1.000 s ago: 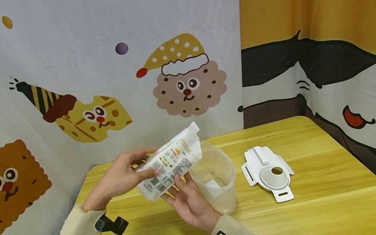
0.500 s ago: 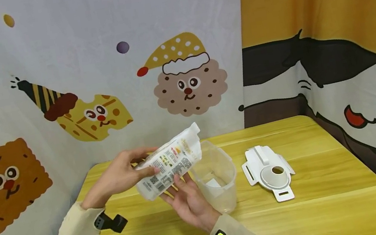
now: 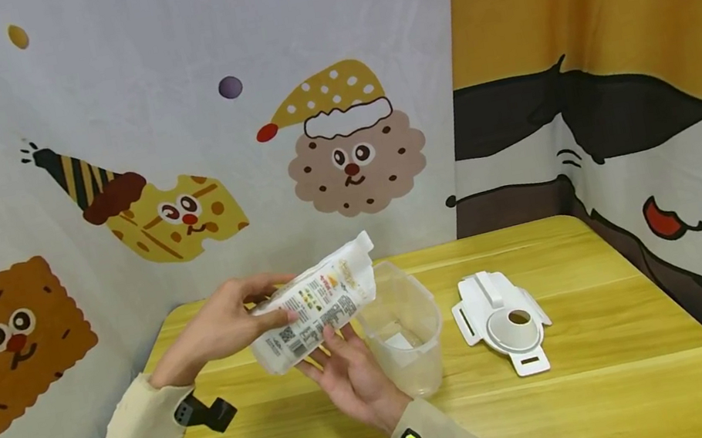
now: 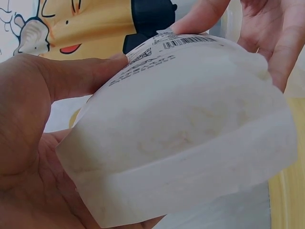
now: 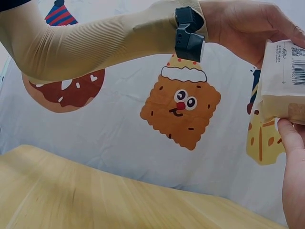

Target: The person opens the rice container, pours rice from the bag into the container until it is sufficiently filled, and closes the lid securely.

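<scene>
A white printed paper-like bag is held tilted above the table, its upper end leaning right toward the rim of a clear plastic container. My left hand grips the bag's lower left part, thumb across the printed face. From below, my right hand holds the bag's lower edge between its fingers. The left wrist view shows the bag's flat folded bottom close up. Inside the container lies a small white piece. What the bag contains is hidden.
A white plastic lid with a round holed part and side clips lies right of the container on the wooden table. Behind the table hangs a cartoon-printed curtain.
The bag's lower end has shifted very slightly left, with the left hand following. The container and lid stay where they were, and both hands keep their hold.
</scene>
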A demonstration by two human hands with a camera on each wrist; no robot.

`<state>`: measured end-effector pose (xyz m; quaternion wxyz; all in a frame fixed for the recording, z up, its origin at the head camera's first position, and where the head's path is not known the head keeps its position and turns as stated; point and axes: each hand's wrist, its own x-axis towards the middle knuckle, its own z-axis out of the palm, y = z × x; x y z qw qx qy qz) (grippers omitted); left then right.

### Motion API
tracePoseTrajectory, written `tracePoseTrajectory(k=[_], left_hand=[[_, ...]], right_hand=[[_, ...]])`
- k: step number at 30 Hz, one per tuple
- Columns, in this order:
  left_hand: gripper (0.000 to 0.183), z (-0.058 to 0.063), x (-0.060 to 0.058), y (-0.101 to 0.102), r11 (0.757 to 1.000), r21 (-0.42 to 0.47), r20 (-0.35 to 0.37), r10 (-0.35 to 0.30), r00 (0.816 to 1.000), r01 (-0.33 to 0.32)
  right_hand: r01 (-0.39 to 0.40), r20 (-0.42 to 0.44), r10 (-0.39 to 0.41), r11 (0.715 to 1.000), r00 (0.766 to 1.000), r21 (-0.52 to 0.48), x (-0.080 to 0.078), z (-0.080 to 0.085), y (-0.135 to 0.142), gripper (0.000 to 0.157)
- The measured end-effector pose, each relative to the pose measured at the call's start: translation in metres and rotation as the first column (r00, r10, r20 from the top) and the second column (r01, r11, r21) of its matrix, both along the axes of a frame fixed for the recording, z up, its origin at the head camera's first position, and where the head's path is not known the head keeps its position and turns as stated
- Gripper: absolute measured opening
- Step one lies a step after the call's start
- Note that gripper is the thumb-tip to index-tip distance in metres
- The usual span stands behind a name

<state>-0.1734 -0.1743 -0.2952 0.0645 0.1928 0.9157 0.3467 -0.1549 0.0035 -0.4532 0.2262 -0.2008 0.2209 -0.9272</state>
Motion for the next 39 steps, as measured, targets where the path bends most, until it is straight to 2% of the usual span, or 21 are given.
tracePoseTrajectory(k=[21,39], left_hand=[[0.053,0.0042,-0.0008,-0.0005,1.000,-0.008,-0.008,-0.023,1.000,0.023],[0.053,0.0075,-0.0018,-0.0015,1.000,0.008,0.013,-0.028,1.000,0.028]], right_hand=[[0.002,-0.018,-0.002,1.000,1.000,0.004,-0.0006,0.0022,-0.0006,0.052],[-0.011,-0.029,0.010,1.000,1.000,-0.020,-0.0015,0.0025,-0.0024,0.053]])
